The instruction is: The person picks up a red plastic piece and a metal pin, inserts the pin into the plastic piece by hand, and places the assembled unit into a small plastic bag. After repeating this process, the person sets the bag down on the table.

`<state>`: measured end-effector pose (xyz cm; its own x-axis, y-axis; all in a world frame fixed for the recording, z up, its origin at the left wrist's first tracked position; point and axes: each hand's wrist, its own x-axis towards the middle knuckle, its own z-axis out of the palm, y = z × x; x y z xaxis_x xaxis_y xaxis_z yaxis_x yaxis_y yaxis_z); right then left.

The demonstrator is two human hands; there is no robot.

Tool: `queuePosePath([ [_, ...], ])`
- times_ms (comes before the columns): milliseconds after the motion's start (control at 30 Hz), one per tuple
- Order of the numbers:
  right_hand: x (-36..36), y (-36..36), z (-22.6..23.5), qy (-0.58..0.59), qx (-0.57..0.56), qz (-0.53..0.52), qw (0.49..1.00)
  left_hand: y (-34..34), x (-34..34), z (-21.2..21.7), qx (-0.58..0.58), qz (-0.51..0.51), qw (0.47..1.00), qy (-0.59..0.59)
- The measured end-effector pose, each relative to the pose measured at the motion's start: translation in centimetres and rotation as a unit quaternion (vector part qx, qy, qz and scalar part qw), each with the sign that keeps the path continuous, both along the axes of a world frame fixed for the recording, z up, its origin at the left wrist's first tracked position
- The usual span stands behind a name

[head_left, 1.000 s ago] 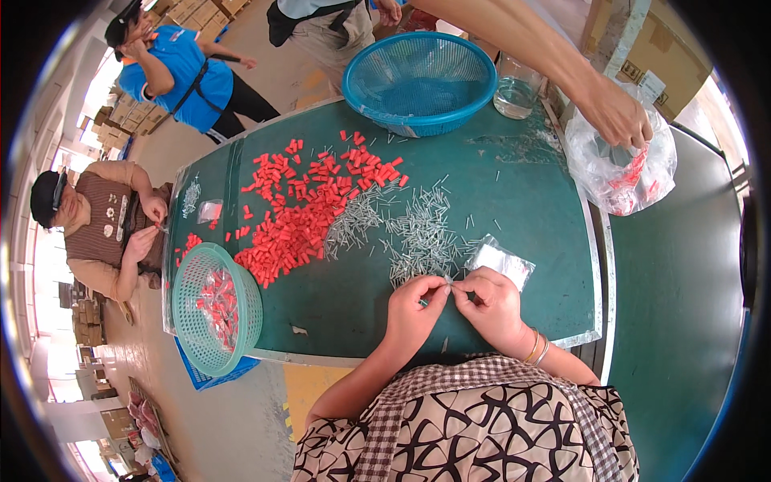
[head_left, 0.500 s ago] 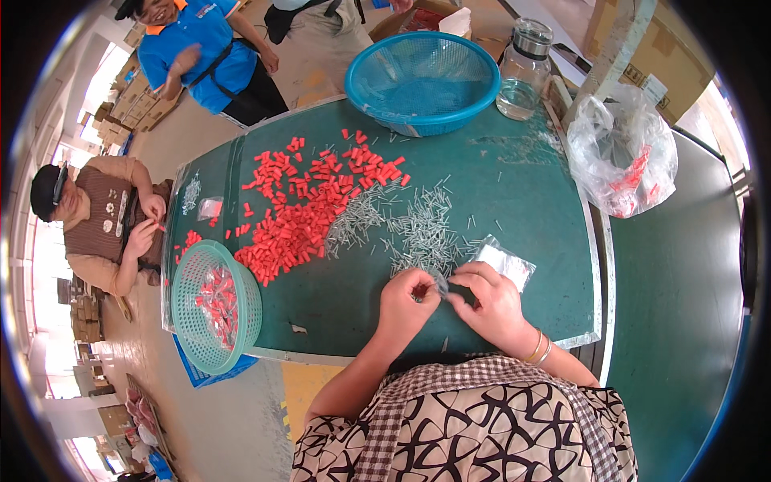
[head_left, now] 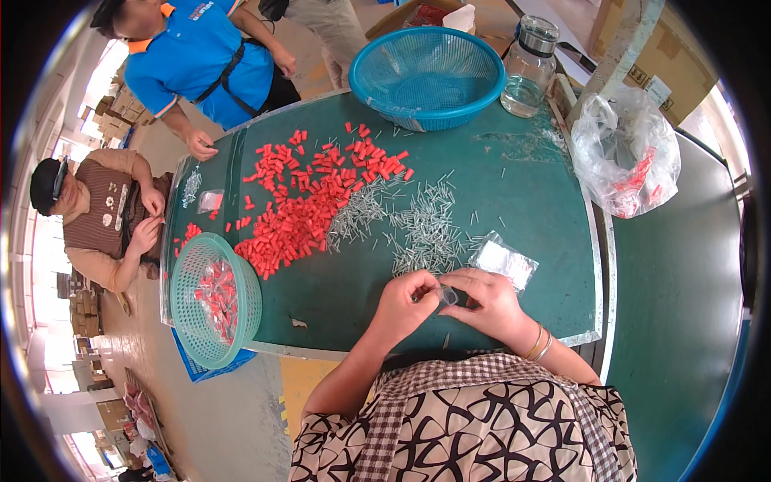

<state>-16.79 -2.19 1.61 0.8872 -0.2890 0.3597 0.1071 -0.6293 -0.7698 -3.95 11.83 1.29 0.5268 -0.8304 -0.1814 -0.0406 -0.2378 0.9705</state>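
Note:
Close to the table's near edge, my left hand [head_left: 407, 308] and my right hand [head_left: 487, 307] meet at a small clear plastic bag [head_left: 449, 296]. Thumb and fingers of each hand are closed on the bag's sides; whether anything lies in it is hard to make out. Just beyond my fingers spreads a heap of grey metal screws [head_left: 430, 233]. To its left is a large pile of short red plastic plugs [head_left: 297, 221]. A stack of flat clear bags [head_left: 504, 263] lies beside my right hand, past the knuckles.
A pale green basket [head_left: 180, 309] with filled bags stands at the table's left edge. At the far edge are a blue basket [head_left: 361, 88] and a glass jar [head_left: 526, 76]. A plastic bag [head_left: 622, 153] hangs on the right. Two co-workers [head_left: 205, 60] are at the left and far left.
The co-worker in blue has leaned in and lowered a hand to the table's far left corner. My hands stay at the small bag, its mouth now spread wider.

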Motion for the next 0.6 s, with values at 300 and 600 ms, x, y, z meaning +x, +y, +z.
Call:
queuePosePath([
  [300,-0.2,-0.3,-0.3,0.046,0.103,-0.015,0.994,0.7,2.0,-0.5,0.08,0.046,0.927,-0.362],
  [600,-0.7,0.0,0.5,0.074,0.089,-0.013,0.993,-0.3,2.5,-1.2,0.103,-0.017,0.882,-0.459],
])
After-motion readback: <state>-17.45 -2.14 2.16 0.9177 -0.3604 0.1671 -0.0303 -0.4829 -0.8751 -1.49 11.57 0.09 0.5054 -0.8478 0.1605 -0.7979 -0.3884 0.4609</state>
